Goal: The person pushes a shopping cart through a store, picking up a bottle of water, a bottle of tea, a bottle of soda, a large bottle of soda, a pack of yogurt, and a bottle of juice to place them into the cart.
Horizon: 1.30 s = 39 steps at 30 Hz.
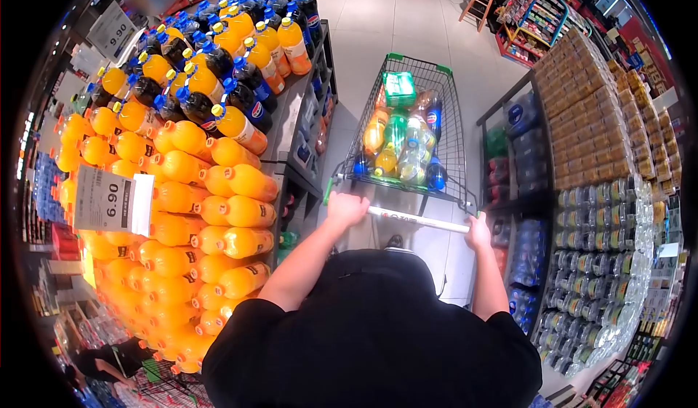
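Note:
A wire shopping cart [452, 128] with green corner pieces stands in front of me, its white push handle [418, 220] crossing just ahead of my body. My left hand [347, 209] is wrapped round the left end of that handle. At the right end, my right hand [478, 232] grips it too. Inside the cart lie several drink bottles: orange ones [374, 133], a green one [396, 128], clear ones [413, 162] and a dark one with a blue label [434, 117]. A green and white pack [399, 88] sits toward the cart's far end.
On the left rises a display of orange drink bottles [174, 197] and dark cola bottles [251, 81], with a price sign [104, 198]. To the right are stacked clear bottles [600, 262] and brown packs [582, 102]. A wooden stool [479, 4] and snack rack [534, 22] stand farther off.

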### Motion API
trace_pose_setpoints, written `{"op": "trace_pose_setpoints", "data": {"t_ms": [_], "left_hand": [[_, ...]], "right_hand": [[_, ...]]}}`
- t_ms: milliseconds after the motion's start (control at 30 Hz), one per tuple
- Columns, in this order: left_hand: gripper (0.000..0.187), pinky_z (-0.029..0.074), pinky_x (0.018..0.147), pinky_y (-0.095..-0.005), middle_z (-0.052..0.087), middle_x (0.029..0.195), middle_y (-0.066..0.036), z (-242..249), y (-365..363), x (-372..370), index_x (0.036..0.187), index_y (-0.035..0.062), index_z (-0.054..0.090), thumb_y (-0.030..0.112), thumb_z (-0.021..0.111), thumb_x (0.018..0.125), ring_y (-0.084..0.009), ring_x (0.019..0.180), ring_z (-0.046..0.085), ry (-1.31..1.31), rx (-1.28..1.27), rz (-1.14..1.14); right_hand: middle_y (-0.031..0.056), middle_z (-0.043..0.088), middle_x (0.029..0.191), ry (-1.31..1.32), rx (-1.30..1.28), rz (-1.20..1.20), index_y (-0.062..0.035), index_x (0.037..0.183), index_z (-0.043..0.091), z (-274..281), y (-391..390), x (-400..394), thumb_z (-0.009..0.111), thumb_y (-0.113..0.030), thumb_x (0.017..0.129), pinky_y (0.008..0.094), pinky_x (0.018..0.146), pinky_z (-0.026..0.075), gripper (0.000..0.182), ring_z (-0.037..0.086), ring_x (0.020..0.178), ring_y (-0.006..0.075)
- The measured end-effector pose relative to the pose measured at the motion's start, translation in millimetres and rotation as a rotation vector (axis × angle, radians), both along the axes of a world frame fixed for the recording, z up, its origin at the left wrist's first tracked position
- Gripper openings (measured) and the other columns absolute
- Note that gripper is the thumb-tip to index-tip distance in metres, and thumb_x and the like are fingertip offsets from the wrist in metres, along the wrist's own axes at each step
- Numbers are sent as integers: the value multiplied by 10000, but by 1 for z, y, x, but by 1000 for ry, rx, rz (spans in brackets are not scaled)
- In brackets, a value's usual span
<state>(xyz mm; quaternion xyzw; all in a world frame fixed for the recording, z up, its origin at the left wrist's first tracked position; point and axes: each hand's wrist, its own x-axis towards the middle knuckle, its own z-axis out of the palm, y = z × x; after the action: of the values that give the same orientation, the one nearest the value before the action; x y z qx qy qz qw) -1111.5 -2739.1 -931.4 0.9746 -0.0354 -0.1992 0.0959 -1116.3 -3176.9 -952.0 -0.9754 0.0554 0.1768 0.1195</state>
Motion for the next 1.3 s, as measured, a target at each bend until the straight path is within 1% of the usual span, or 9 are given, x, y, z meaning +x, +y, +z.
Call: {"op": "trace_pose_setpoints", "data": {"t_ms": [133,567,733,900,1000,1067,1133,1233,1300], "left_hand": [[587,451,911,-492,774,934,-169,-12,31,-6,908,73,811,433,358,1003,-353,894,726,-17,35,55],[528,448,847,-444,734,708,-136,-18,81,-32,652,54,753,363,454,959,-322,735,714,-442,107,248],[517,447,871,-448,740,723,-152,-13,93,-36,684,42,775,350,460,954,-331,728,709,-425,91,252],[476,418,984,-441,768,864,-133,-1,101,-39,819,55,800,366,466,956,-290,947,686,-378,-5,299],[197,480,949,-473,706,1005,-154,-1,109,-37,939,46,729,222,650,903,-336,1024,650,-543,-329,373],[141,504,967,-448,687,1036,-137,64,107,-43,965,54,711,142,727,857,-333,1078,637,-905,-317,264],[167,498,941,-443,673,1010,-123,124,118,-51,975,67,696,102,743,818,-327,1074,628,-1127,-266,361],[297,513,899,-463,669,1006,-141,182,153,-60,1099,83,691,275,741,877,-363,978,641,-1217,210,634],[338,523,898,-471,683,1033,-160,175,192,-62,1104,70,691,323,740,886,-376,995,655,-1075,267,672]], "right_hand": [[179,467,1451,-85,81,-4,-140,1138,724,-1,35,-7,617,52,816,484,982,539,390,646,1149,426],[187,629,1147,-29,14,20,-86,1020,715,13,101,12,610,-44,880,495,921,550,181,665,1076,408],[186,638,1150,-20,3,104,-89,1050,721,9,109,21,607,-61,890,494,927,549,198,667,1095,403],[189,637,1164,-17,3,138,-93,1062,725,3,114,27,608,-67,885,493,938,545,213,664,1104,403],[193,635,1168,-18,8,149,-93,1063,725,1,116,24,613,-67,877,491,940,545,219,663,1105,404],[196,634,1167,-38,12,145,-92,1062,726,2,121,29,616,-67,873,490,937,546,220,662,1103,406],[207,633,1154,-54,11,137,-76,1045,723,0,120,25,617,-59,866,494,928,546,209,661,1093,417],[223,630,1140,-78,44,129,-51,1022,719,-1,119,21,613,-47,860,504,921,545,193,657,1080,430],[224,628,1135,-84,47,121,-48,1015,709,1,120,23,607,-38,864,504,918,543,182,655,1074,433]]}}
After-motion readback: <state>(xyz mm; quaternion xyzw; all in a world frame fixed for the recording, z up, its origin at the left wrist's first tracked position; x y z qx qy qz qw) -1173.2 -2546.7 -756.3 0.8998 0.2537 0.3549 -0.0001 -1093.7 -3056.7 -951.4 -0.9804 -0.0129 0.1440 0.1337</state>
